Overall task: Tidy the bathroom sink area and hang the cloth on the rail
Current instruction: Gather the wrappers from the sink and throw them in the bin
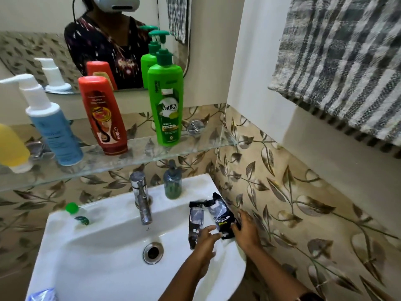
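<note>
Two black sachet packets lie on the right rim of the white sink (91,263): a narrow one (196,222) and a wider one (221,216). My left hand (206,240) reaches to the narrow packet, fingers spread and touching its lower end. My right hand (245,229) pinches the lower right corner of the wider packet. A grey and white checked cloth (342,61) hangs on the wall at the upper right; its rail is hidden.
A glass shelf (138,157) above the tap (141,198) carries a green shampoo bottle (166,101), a red bottle (104,116), a blue pump bottle (52,124) and a yellow one (10,146). On the sink rim stand a dark soap dispenser (172,183) and a small green-capped bottle (78,213).
</note>
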Demonstrator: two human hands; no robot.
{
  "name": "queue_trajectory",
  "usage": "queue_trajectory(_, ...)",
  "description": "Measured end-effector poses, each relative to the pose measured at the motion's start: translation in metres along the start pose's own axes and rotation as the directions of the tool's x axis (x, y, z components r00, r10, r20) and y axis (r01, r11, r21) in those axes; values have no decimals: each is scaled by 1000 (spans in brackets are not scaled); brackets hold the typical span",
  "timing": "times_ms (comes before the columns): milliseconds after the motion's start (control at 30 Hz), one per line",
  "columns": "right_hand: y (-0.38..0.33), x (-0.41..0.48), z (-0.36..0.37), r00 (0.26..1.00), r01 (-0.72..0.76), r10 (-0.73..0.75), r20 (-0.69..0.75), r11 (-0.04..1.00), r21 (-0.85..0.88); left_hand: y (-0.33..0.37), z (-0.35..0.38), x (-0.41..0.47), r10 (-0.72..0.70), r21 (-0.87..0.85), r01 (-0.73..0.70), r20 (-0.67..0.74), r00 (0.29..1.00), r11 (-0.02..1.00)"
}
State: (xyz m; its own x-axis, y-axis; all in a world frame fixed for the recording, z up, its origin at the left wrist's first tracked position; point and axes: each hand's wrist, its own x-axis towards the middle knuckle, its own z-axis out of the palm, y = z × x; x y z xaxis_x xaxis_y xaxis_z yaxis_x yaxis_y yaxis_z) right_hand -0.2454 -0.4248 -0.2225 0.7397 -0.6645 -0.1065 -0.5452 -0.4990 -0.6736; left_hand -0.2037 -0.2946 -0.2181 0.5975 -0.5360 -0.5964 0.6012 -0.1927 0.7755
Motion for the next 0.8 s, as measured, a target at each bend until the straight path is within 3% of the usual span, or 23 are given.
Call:
queue_trajectory(233, 10, 12, 11, 997, -62, 63, -41, 998, 24, 1, 15, 12, -14, -145, 19, 41, 999, 989)
queue_trajectory(433, 19, 15, 16, 989, -108, 119, -87, 987, 116, 1, 16, 14, 30, -178, -32, -10, 999, 984)
queue_trajectory(633, 18, 10, 15, 975, -130, 175, -139, 950, 284, 8, 21, 2, 141, 16, -141, -3, 990, 990)
queue_trajectory(800, 8, -5, 4, 973, -100, 197, -123, 836, 540, 6, 12, -17, 291, 162, -284, -23, 956, 945)
